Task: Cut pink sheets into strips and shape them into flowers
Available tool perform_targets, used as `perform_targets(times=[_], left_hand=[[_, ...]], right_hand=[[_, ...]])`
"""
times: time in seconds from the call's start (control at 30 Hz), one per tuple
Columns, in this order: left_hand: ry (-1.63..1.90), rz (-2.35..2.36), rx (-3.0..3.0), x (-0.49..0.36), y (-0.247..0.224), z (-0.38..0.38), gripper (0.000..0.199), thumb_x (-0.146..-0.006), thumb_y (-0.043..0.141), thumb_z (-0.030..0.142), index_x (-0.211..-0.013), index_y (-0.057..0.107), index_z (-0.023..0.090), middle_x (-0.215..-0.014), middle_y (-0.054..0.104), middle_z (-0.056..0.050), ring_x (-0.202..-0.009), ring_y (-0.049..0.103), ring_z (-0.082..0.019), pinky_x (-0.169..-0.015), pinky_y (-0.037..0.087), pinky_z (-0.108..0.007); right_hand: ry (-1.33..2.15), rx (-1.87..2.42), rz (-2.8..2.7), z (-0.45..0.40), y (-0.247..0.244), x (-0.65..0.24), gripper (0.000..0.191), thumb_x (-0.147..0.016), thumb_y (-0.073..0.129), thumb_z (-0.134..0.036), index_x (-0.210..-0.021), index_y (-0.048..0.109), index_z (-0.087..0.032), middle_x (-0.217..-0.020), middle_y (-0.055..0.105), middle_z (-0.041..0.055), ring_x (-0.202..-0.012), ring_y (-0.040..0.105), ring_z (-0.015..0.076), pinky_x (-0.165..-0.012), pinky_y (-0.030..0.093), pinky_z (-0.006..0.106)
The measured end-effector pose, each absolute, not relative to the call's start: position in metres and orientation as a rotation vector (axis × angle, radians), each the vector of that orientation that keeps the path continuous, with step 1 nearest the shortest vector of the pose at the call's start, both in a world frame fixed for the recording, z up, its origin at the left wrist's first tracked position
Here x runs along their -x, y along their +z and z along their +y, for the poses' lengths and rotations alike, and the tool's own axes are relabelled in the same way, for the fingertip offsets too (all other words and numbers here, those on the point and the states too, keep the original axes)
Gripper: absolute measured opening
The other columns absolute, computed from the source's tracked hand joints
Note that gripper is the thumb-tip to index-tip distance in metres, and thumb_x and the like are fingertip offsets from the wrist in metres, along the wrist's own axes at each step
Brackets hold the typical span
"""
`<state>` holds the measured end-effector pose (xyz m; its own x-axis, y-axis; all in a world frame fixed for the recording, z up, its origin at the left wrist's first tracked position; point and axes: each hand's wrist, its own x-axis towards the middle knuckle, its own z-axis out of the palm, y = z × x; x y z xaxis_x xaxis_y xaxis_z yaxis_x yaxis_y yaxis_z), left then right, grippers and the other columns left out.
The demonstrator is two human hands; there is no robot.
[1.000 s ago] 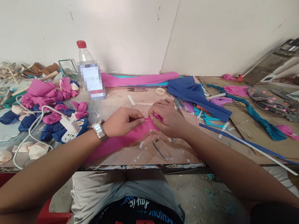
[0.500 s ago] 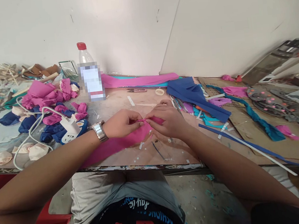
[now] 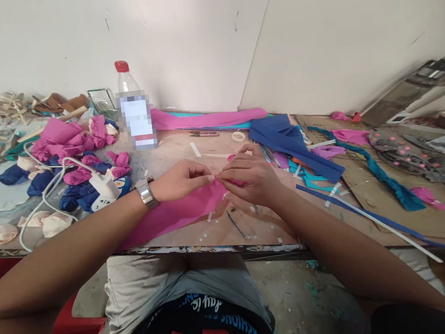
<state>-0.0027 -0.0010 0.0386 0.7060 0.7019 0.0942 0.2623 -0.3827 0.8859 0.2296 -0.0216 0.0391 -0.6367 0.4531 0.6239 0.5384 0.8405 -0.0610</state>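
Note:
A long pink fabric strip [image 3: 172, 215] lies across the front of the table and runs up into both hands. My left hand [image 3: 186, 179], with a metal watch on its wrist, pinches the strip's edge between thumb and forefinger. Right beside it, my right hand [image 3: 250, 177] has its fingers closed on the strip's far end, the fingertips of the two hands nearly touching. A bit of pink shows behind the right fingers; the rest of that end is hidden by the hand.
Pink, blue and cream fabric rosettes [image 3: 63, 145] are heaped at left around a white cable and power strip [image 3: 105, 194]. A bottle [image 3: 126, 81] stands behind a phone [image 3: 139, 120]. Thread snips [image 3: 205, 134], a tape ring [image 3: 238, 137] and blue fabric [image 3: 296, 148] lie beyond my hands.
My right fingers have shifted on the pink strip, and the tips have come closer together. The left thumb has straightened along the strip's edge. Both hands remain in about the same place.

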Motion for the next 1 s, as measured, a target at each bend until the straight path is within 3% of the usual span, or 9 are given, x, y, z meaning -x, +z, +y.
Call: perform_targets(times=[0.1,0.47,1.0], left_hand=[[0.605,0.774,-1.95,0.002,0.037,-0.001,0.041,-0.093,0.057,0.048,-0.075,0.064,0.012,-0.063,0.048,0.003,-0.06,0.039,-0.009,-0.057,0.031,-0.024],[0.8,0.777,-2.276,0.001,0.035,-0.009,0.021,-0.092,0.057,0.029,-0.087,0.072,0.014,-0.07,0.066,0.0,-0.062,0.053,-0.01,-0.063,0.039,-0.023],[0.896,0.801,-2.786,0.002,0.028,-0.011,0.017,-0.091,0.056,0.027,-0.09,0.071,0.019,-0.076,0.072,-0.002,-0.064,0.061,-0.013,-0.061,0.038,-0.026]], right_hand=[[-0.18,0.737,-2.374,-0.023,0.04,-0.23,0.013,-0.095,0.064,-0.023,-0.088,0.074,-0.026,-0.084,0.078,-0.002,-0.082,0.069,0.0175,-0.097,0.033,0.044],[0.088,0.865,-2.314,-0.024,0.039,-0.225,0.009,-0.09,0.066,-0.027,-0.087,0.072,-0.022,-0.084,0.076,0.002,-0.083,0.068,0.0197,-0.092,0.037,0.042],[0.361,0.964,-2.322,-0.024,0.043,-0.223,0.009,-0.091,0.064,-0.028,-0.085,0.068,-0.022,-0.089,0.075,0.0034,-0.099,0.063,0.0241,-0.096,0.041,0.043]])
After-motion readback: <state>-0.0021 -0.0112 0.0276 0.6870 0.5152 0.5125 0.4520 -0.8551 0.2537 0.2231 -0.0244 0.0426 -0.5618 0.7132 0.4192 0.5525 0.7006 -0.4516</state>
